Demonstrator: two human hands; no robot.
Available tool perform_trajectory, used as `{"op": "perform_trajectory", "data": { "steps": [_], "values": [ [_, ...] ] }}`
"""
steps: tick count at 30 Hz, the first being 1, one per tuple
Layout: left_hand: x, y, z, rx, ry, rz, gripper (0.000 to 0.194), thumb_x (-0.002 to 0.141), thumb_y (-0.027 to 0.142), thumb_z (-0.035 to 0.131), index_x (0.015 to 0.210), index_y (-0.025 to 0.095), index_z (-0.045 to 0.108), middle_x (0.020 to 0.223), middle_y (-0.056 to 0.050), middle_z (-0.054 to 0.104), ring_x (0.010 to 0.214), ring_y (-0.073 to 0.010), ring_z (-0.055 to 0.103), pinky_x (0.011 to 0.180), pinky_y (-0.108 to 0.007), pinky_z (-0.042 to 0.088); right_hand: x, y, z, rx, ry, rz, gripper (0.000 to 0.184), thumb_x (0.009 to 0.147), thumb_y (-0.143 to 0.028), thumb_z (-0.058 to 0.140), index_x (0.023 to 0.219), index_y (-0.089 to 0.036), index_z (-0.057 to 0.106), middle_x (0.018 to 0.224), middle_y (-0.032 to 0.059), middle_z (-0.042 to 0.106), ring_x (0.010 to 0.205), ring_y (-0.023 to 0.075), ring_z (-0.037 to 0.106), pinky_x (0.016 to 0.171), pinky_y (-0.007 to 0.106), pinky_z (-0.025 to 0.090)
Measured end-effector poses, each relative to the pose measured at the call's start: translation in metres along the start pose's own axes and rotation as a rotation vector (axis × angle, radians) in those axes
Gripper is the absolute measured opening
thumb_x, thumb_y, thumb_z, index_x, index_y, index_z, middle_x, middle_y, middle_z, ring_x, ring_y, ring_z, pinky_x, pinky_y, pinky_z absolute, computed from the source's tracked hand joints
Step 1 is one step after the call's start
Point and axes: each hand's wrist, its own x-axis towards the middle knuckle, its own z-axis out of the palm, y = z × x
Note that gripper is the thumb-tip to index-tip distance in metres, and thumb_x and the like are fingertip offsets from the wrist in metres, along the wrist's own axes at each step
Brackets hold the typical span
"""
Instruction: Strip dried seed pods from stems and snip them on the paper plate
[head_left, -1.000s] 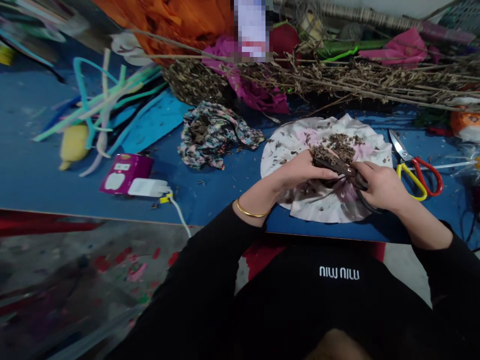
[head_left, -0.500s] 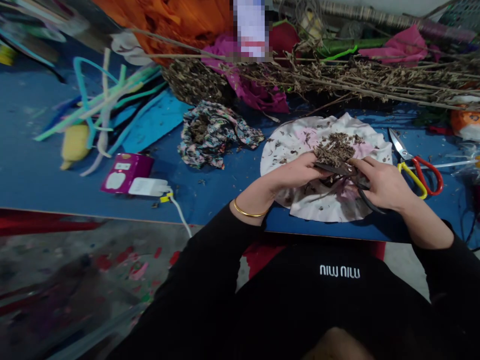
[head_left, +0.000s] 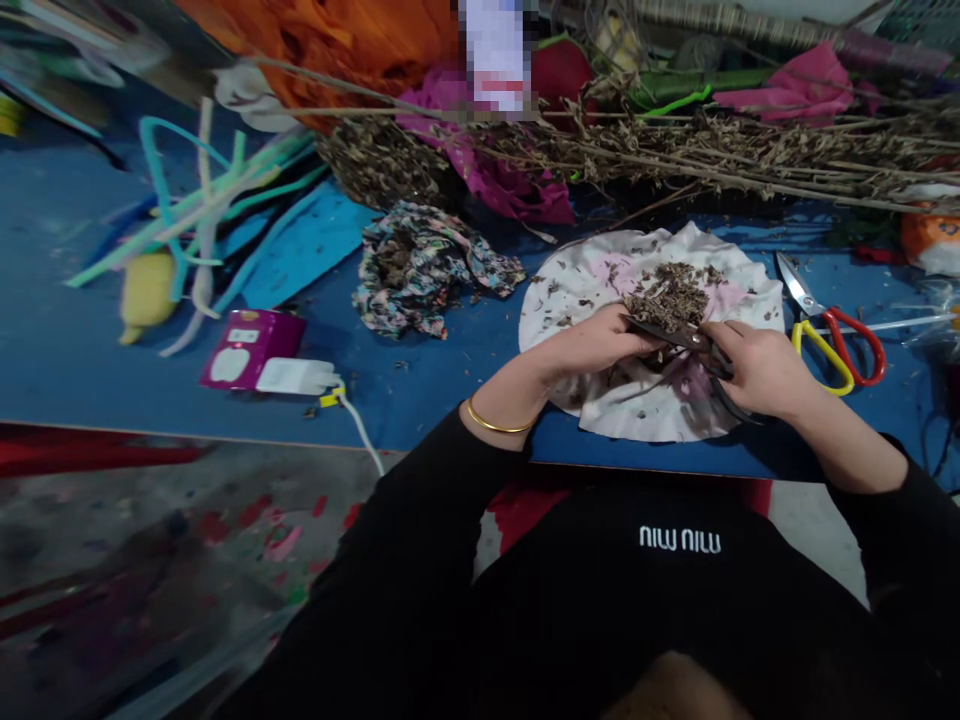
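Right of centre in the frame, on a blue bench, a person's two hands work close together over a round white cloth strewn with brown flecks. The right hand has its grip closed around the handles of dark scissors, whose blades point left. The left hand meets them near the tips; its fingers are partly hidden, so I cannot tell what, if anything, its grip holds. Just above the blades, on the cloth, sits a heap of crumbled dry plant. Compared with a second ago, the left thumb has drawn back from the scissors' pivot, and more of the heap shows. The change is slight, which suggests small, repeated cutting at one spot, with the work still under way. Just beside the cloth, to the right, lie other scissors with red and yellow handles. Long dry stalks stretch across the upper right.
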Motion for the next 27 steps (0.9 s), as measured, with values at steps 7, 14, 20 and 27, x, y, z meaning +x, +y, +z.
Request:
{"op": "perform_trajectory", "data": {
  "steps": [7,14,20,27],
  "values": [
    [0.002,-0.005,0.002,0.074,0.019,0.059,0.027,0.084,0.040,0.078,0.094,0.014,0.077,0.084,-0.006,0.072,0.080,-0.0166,0.064,0.071,-0.028,0.055,0.001,-0.009,0.000,-0.052,0.045,0.017,0.065,0.092,-0.044,0.053,0.147,-0.009,0.061,0.119,0.0200,0.073,0.097,0.0319,0.069,0.071,0.035,0.041],
    [0.005,-0.005,0.000,0.110,-0.002,0.050,0.028,0.086,0.040,0.076,0.099,0.016,0.081,0.085,-0.007,0.073,0.081,-0.0178,0.064,0.069,-0.028,0.053,0.001,-0.009,-0.001,-0.050,-0.053,0.054,0.055,0.093,-0.038,0.054,0.139,-0.011,0.066,0.122,0.0203,0.074,0.094,0.0308,0.069,0.071,0.035,0.041],
    [0.001,0.000,0.000,0.104,-0.008,0.017,0.026,0.087,0.040,0.076,0.097,0.016,0.079,0.083,-0.005,0.069,0.070,-0.0138,0.059,0.060,-0.025,0.047,0.000,-0.005,-0.001,-0.054,-0.046,0.036,0.056,0.093,-0.038,0.054,0.141,-0.011,0.065,0.122,0.0193,0.074,0.095,0.0299,0.069,0.071,0.034,0.040],
    [-0.002,0.004,0.007,0.080,0.028,-0.029,0.023,0.086,0.034,0.075,0.097,0.014,0.076,0.087,-0.006,0.071,0.071,-0.0137,0.060,0.062,-0.026,0.048,0.001,-0.012,0.002,-0.059,0.054,0.021,0.069,0.096,-0.048,0.053,0.152,-0.008,0.056,0.122,0.0207,0.072,0.102,0.0331,0.069,0.073,0.035,0.044]
  ]
}}
